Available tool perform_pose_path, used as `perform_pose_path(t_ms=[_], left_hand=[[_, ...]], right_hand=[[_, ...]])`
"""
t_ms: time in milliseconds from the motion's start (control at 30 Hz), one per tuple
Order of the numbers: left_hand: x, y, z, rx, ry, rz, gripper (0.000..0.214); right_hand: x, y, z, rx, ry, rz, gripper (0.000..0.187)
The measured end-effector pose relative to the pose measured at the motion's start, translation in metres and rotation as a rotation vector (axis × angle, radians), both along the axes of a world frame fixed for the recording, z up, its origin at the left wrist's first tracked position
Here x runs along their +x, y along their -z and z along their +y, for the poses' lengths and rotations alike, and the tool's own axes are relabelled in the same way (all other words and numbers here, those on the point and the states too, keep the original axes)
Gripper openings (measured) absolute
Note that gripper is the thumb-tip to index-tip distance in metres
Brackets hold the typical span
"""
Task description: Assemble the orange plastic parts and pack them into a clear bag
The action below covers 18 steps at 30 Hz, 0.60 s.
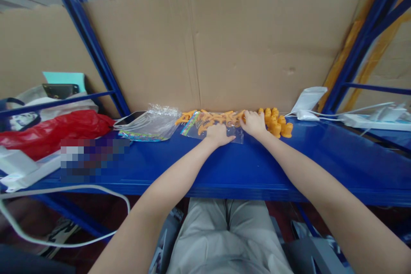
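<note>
My left hand is on a clear plastic bag, its fingers curled over the film and its thumb pointing right. The bag has a colourful printed strip at its left end, and orange plastic pieces show in and behind it. My right hand is at the bag's right end, its fingers closed around an orange piece that they partly hide. Just right of this hand, several chunky orange figures stand in a cluster.
Left of the bag lies a stack of clear bags beside a phone. Further left are a red plastic bag and a white power strip. A cardboard sheet backs the blue shelf. Cables lie at right.
</note>
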<state>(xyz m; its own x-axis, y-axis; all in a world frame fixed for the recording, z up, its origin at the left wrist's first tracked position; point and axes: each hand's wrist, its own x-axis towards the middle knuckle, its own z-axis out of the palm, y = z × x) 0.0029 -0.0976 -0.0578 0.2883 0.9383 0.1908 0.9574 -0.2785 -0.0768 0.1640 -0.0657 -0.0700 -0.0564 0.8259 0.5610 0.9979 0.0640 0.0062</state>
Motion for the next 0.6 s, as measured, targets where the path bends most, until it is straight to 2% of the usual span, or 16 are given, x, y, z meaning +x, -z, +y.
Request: perform_pose_path(t_ms=[100,200,367,500,600], left_hand=[[0.001,0.002,-0.001,0.006,-0.021,-0.019,0.068],[0.005,0.005,-0.001,0.018,-0.046,-0.052,0.076],[0.013,0.008,-0.003,-0.003,-0.070,-0.092,0.077],[0.014,0.008,-0.002,-0.006,-0.058,-0.126,0.067],[0.011,0.008,0.000,0.003,0.015,-0.124,0.051]], right_hand=[[0.007,-0.010,0.003,0.053,0.022,0.085,0.034],[0.016,-0.023,0.009,0.168,0.003,0.179,0.034],[0.026,-0.039,0.013,0.345,-0.148,0.242,0.034],[0.034,-0.026,0.008,0.412,-0.350,0.294,0.029],[0.041,-0.011,0.007,0.397,-0.483,0.327,0.024]])
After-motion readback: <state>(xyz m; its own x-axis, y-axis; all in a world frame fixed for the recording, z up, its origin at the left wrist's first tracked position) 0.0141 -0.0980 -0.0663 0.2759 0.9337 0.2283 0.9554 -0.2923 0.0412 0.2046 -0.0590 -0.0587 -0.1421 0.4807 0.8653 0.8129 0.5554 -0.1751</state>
